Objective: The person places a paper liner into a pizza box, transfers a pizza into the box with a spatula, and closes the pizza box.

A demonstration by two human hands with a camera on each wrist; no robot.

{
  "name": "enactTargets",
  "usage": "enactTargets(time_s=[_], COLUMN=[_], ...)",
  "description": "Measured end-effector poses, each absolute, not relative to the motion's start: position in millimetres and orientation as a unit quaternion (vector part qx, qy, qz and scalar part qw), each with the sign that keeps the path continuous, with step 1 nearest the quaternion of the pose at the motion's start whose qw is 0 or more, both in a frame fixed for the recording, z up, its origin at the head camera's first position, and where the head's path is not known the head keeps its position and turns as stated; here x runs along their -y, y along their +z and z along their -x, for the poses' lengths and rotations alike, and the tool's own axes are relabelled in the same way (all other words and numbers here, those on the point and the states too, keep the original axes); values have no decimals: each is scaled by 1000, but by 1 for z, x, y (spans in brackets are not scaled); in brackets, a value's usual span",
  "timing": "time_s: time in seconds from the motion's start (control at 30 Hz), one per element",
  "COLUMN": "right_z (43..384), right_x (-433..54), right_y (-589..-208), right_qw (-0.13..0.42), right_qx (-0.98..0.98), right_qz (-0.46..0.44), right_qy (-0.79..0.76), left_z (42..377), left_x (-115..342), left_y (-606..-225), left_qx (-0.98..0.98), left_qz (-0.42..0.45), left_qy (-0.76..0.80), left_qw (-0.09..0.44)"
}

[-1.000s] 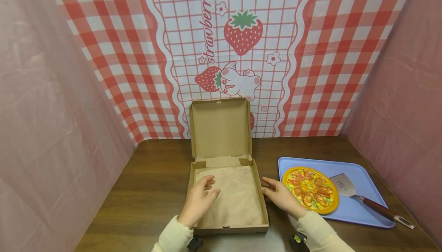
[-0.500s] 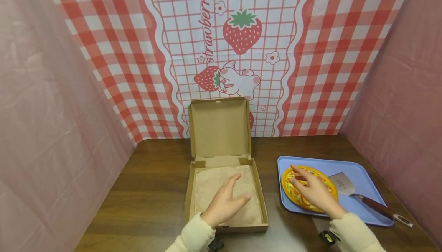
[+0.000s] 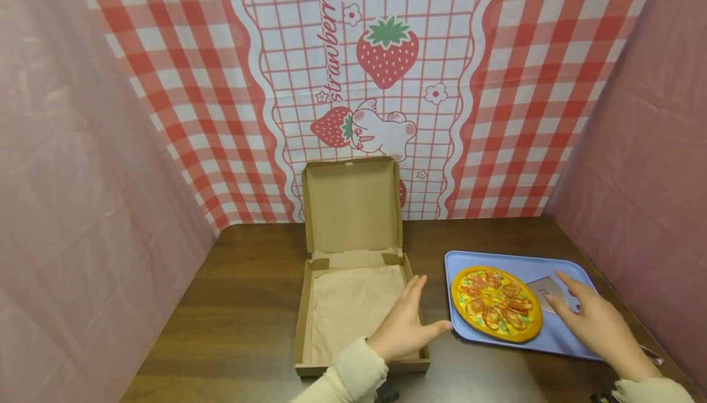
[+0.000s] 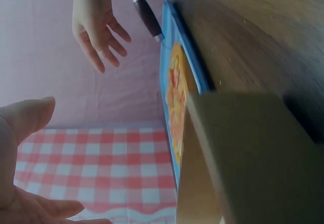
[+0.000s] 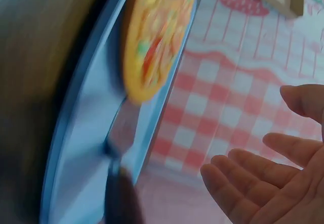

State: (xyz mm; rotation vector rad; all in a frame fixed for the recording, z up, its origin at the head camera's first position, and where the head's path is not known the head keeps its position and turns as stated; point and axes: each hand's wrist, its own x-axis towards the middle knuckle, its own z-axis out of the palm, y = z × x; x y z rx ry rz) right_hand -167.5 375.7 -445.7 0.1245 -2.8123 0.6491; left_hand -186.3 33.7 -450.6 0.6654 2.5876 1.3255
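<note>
Left grip (image 3: 405, 329), spread, is hovering near one box (image 3: 353, 207); right grip (image 3: 599, 323), spread, near one tray (image 3: 566, 343) carrying one pizza (image 3: 497, 303), one spatula (image 3: 544, 286).

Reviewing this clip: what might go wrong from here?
The spatula's handle juts past the tray, so a bump from the right hand nearby might swing or tip it. The blade reaches the edge of the pizza, so moving it might shove the pizza. The left hand hangs over the box; dipping could knock the box.
</note>
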Motion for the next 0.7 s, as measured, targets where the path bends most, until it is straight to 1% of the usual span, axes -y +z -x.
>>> enactTargets(time_s=[0.13,0.17,0.33,0.53,0.6,0.7], right_z=[160,158,151,147,145,144], right_x=[-400,-405,-425,-437,-440,-443], right_y=[-452,-453,-454,-456,-458,-461], right_qw=[148,145,95,23,13,10], right_qx=[971,973,983,991,992,993], right_qz=[-29,-24,-12,11,15,15], right_qy=[187,180,156,130,122,119], left_z=[190,191,195,197,197,195], left_x=[-54,-59,-80,-105,-113,-124], left_y=[-451,-451,-452,-457,-459,-464], left_qx=[-871,-871,-874,-875,-878,-881], left_qz=[-216,-214,-202,-190,-186,-170], left_qy=[434,434,435,441,440,439], left_qw=[81,82,82,51,42,42])
